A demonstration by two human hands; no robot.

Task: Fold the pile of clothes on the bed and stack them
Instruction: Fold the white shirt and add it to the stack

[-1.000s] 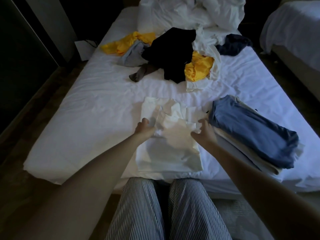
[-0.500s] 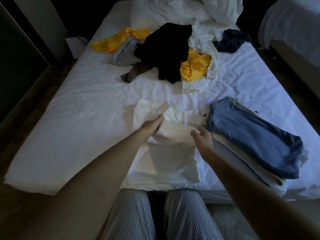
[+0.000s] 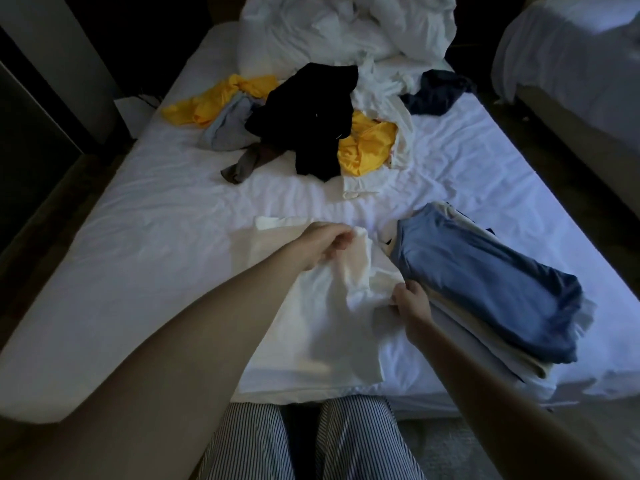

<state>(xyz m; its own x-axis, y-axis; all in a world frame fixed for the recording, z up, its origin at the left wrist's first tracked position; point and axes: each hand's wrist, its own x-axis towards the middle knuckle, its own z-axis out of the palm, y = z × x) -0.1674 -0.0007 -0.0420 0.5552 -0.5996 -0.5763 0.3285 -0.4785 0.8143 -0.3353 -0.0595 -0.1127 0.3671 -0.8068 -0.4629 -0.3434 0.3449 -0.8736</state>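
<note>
A white garment [image 3: 322, 327] lies at the near edge of the bed [image 3: 145, 258], its upper part lifted. My left hand [image 3: 323, 242] pinches its top edge. My right hand [image 3: 410, 301] grips its right side, beside a stack of folded clothes [image 3: 485, 292] with a blue piece on top. Farther up the bed sits the unfolded pile: a black garment [image 3: 311, 116], yellow pieces [image 3: 367, 147], a grey one [image 3: 228, 126] and white ones [image 3: 381, 91].
A dark navy garment [image 3: 436, 91] lies at the pile's right. A crumpled white duvet [image 3: 346, 26] fills the head of the bed. A second bed [image 3: 568, 53] stands at the right, a dark floor gap between. My striped trousers [image 3: 304, 441] touch the bed's foot.
Both hands have lifted the white garment's upper part and drawn it toward me. My left hand moved up and right, my right hand came nearer to me. The head camera shifted slightly.
</note>
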